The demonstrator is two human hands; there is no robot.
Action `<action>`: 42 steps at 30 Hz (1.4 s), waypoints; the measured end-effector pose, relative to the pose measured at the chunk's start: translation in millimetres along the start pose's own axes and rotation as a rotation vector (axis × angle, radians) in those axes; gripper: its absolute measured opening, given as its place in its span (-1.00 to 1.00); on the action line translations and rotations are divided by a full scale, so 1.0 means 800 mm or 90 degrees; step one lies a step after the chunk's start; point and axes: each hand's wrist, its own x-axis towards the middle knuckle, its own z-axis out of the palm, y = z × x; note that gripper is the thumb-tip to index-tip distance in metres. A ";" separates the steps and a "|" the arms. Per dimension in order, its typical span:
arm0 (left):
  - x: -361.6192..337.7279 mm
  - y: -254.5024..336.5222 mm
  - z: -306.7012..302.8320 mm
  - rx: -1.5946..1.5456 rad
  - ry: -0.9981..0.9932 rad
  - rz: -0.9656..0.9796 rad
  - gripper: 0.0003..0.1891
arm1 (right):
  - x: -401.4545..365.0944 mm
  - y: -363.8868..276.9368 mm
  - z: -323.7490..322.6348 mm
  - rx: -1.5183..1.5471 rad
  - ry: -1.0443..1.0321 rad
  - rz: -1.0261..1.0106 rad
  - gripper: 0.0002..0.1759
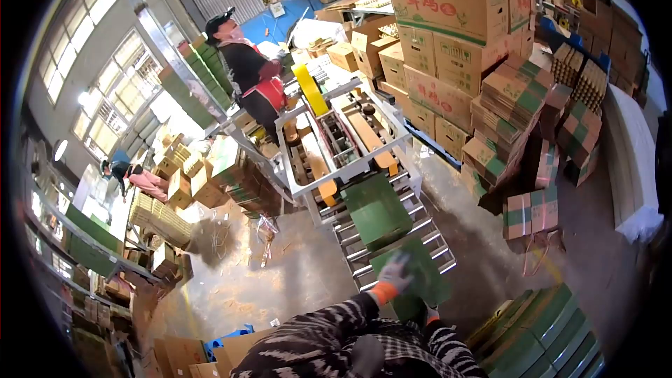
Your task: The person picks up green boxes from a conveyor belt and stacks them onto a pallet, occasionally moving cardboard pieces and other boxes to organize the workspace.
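Note:
A flat green box [414, 274] lies at the near end of the roller conveyor [427, 227]. My left hand [393, 274], in a grey glove with an orange cuff, grips the box's near left edge from above. My right hand [432, 317] is at the box's near bottom edge; only its orange cuff and a bit of glove show, the fingers are hidden under the box. Both sleeves are black-and-white striped. A second green box [376, 210] sits further up the rollers, just out of the taping machine [336, 141].
A person in a black cap and red apron [248, 70] stands at the machine's far side. Another person [133, 176] bends at the left. Tall stacks of brown cartons [448, 35] rise on the right, green-banded cartons [518, 98] beside them. Stacked green boxes [553, 336] lie at the lower right.

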 end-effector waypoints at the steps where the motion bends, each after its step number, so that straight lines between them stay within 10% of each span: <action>1: 0.014 -0.032 -0.006 0.027 0.169 0.027 -0.27 | -0.022 -0.029 0.039 0.114 0.015 -0.081 -0.36; 4: 0.055 -0.132 -0.036 -0.371 0.394 -0.314 -0.38 | -0.091 -0.144 0.096 0.077 0.070 -0.162 -0.33; 5: 0.066 -0.160 -0.053 -0.621 0.305 -0.468 -0.42 | -0.110 -0.189 0.107 -0.001 0.090 -0.308 -0.33; 7: 0.082 -0.183 -0.082 -0.912 0.026 -0.678 -0.49 | -0.145 -0.258 0.093 0.028 0.097 -0.182 -0.18; 9: 0.098 -0.160 -0.076 -0.848 -0.171 -0.478 -0.52 | -0.174 -0.296 0.052 -0.146 0.204 -0.300 -0.11; 11: 0.107 -0.196 -0.034 -0.968 -0.067 -0.569 -0.53 | -0.217 -0.343 0.013 -0.178 0.313 -0.307 0.00; 14: 0.074 -0.157 -0.016 -0.880 -0.113 -0.311 -0.49 | -0.288 -0.404 -0.030 -0.014 0.405 -0.356 0.01; 16: 0.055 -0.085 -0.032 -0.138 -0.148 0.090 -0.49 | -0.329 -0.417 -0.064 0.019 0.502 -0.403 -0.03; 17: 0.062 -0.060 -0.021 -0.099 -0.148 0.142 -0.49 | -0.356 -0.440 -0.066 0.131 0.520 -0.415 -0.06; 23: 0.184 0.174 0.086 -0.495 -0.422 0.097 -0.49 | -0.393 -0.449 -0.202 0.496 0.697 -0.527 -0.56; 29: 0.251 0.505 0.157 -0.498 -0.540 0.472 -0.53 | -0.421 -0.484 -0.298 0.783 0.713 -0.584 -0.76; 32: 0.281 0.608 0.244 -0.383 -0.720 0.490 -0.42 | -0.444 -0.510 -0.317 0.835 0.715 -0.730 -0.66; 34: 0.294 0.662 0.334 -0.647 -0.946 -0.086 -0.53 | -0.465 -0.523 -0.325 0.878 0.711 -0.812 -0.62; 35: 0.298 0.688 0.377 -0.609 -0.978 -0.087 -0.53 | -0.466 -0.522 -0.339 0.910 0.740 -0.823 -0.62; 40: 0.254 0.833 0.459 -0.302 -1.117 0.559 -0.60 | -0.455 -0.524 -0.359 1.068 0.945 -0.916 -0.65; 42: 0.243 0.879 0.533 -0.268 -1.302 -0.059 -0.59 | -0.444 -0.536 -0.373 1.126 1.010 -0.950 -0.67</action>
